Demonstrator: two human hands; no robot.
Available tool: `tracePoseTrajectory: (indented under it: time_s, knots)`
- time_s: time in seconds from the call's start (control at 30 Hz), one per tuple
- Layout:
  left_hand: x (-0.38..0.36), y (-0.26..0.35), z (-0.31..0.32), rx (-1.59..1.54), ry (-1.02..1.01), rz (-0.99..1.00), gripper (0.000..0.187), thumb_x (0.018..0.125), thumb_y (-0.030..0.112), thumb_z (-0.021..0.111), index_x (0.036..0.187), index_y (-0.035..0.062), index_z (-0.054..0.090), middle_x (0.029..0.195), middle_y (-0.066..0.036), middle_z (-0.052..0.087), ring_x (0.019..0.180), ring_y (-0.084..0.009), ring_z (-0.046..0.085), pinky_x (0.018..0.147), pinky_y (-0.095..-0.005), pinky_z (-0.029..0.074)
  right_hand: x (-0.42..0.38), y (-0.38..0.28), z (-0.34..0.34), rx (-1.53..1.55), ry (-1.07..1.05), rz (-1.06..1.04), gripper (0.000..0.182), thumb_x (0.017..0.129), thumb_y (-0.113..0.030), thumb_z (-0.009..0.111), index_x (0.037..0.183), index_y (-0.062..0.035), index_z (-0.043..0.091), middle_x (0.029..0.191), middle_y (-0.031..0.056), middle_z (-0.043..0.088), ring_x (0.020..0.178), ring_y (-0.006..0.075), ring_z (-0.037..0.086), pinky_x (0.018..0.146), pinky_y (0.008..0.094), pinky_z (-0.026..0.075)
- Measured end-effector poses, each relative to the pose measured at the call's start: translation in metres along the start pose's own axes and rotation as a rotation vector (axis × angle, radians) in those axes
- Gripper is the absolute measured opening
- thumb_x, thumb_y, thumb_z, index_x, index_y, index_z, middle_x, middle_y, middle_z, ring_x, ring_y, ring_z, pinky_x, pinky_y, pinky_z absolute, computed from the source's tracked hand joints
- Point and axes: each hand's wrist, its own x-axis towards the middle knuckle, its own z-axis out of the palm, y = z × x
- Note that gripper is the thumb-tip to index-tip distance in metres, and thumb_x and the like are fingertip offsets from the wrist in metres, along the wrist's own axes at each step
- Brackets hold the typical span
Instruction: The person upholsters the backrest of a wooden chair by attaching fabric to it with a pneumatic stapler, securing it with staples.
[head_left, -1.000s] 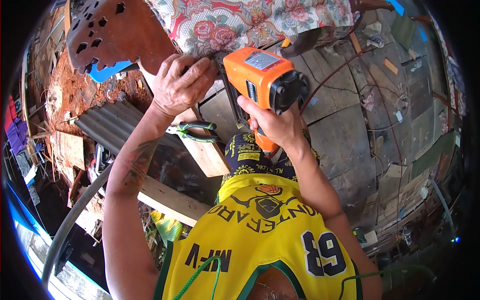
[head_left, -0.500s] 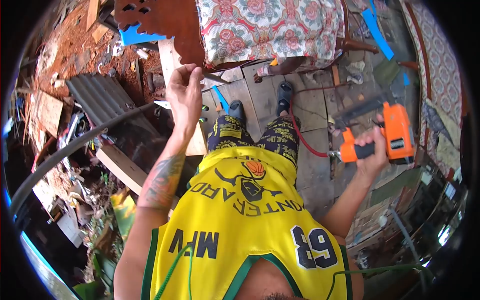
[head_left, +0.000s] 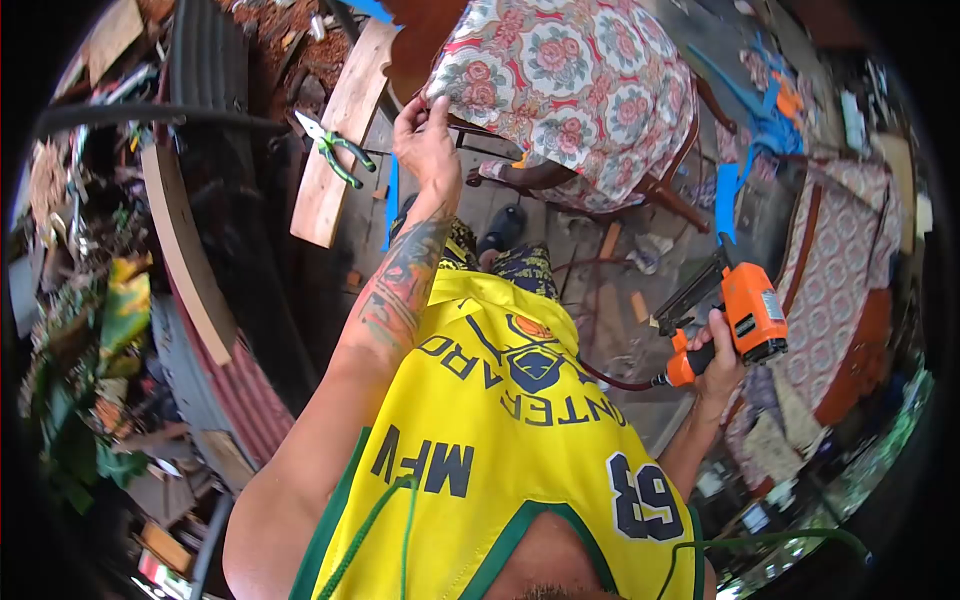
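Note:
A chair seat covered in floral fabric (head_left: 560, 70) fills the top centre, with dark carved wooden legs. My left hand (head_left: 428, 145) is at the seat's left corner, its thumb and forefinger pinched on the fabric's edge. In my right hand (head_left: 722, 355), out to the right, is an orange nail gun (head_left: 752, 305), gripped by its black handle and held away from the chair. A red hose runs from its handle end. Green-handled pliers (head_left: 338, 150) lie on a wooden board (head_left: 335, 185) left of my left hand.
Another floral-covered piece (head_left: 835, 240) stands at the right. Blue strips (head_left: 726, 200) hang or lie near the chair. A curved plank (head_left: 185, 250), corrugated sheets (head_left: 208, 60) and debris are at the left. A dark cable-like bar (head_left: 160, 115) crosses the upper left.
The view has shifted, bringing more of the seat and the pliers into sight. My left hand has moved onto the fabric's corner. The nail gun stays in my right hand, now turned differently.

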Motion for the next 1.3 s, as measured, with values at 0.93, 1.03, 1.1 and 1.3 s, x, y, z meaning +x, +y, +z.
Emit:
tracePoseTrajectory:
  time_s: [0.93,1.03,1.1,1.3]
  knots:
    - [-0.048,-0.023,0.056,0.719,0.337,0.664,0.060,0.084,0.019,0.078,0.141,0.0143,0.061,0.089,-0.002,0.058,0.085,-0.0233,0.056,0.078,-0.0414,0.041,0.175,-0.170,0.153,-1.297,-0.871,-1.191,0.026,0.082,-0.010,0.082,0.106,-0.0037,0.074,0.094,0.0069,0.074,0.087,0.0240,0.071,0.080,0.0362,0.054]
    - [-0.049,-0.018,0.052,0.664,0.416,0.618,0.048,0.082,0.023,0.082,0.125,0.0114,0.066,0.100,-0.005,0.059,0.099,-0.0259,0.056,0.089,-0.0426,0.042,0.195,-0.185,0.162,-1.500,-0.907,-1.553,0.024,0.084,-0.012,0.080,0.106,-0.0040,0.074,0.098,0.0095,0.076,0.089,0.0301,0.072,0.080,0.0401,0.054]
    - [-0.041,-0.018,0.053,0.355,0.617,0.388,0.043,0.080,0.029,0.085,0.114,0.0081,0.067,0.106,-0.008,0.058,0.108,-0.0293,0.053,0.096,-0.0435,0.041,0.210,-0.188,0.172,-1.528,-0.920,-1.707,0.021,0.086,-0.015,0.078,0.105,-0.0061,0.075,0.101,0.0087,0.076,0.091,0.0295,0.072,0.081,0.0416,0.053]
    - [-0.015,-0.027,0.042,0.300,0.580,0.276,0.047,0.076,0.038,0.089,0.104,0.0072,0.069,0.115,-0.014,0.063,0.118,-0.0304,0.054,0.100,-0.0407,0.043,0.230,-0.155,0.216,-1.314,-1.019,-1.780,0.024,0.069,-0.021,0.084,0.090,-0.0136,0.073,0.091,0.0042,0.073,0.091,0.0313,0.067,0.088,0.0439,0.046]
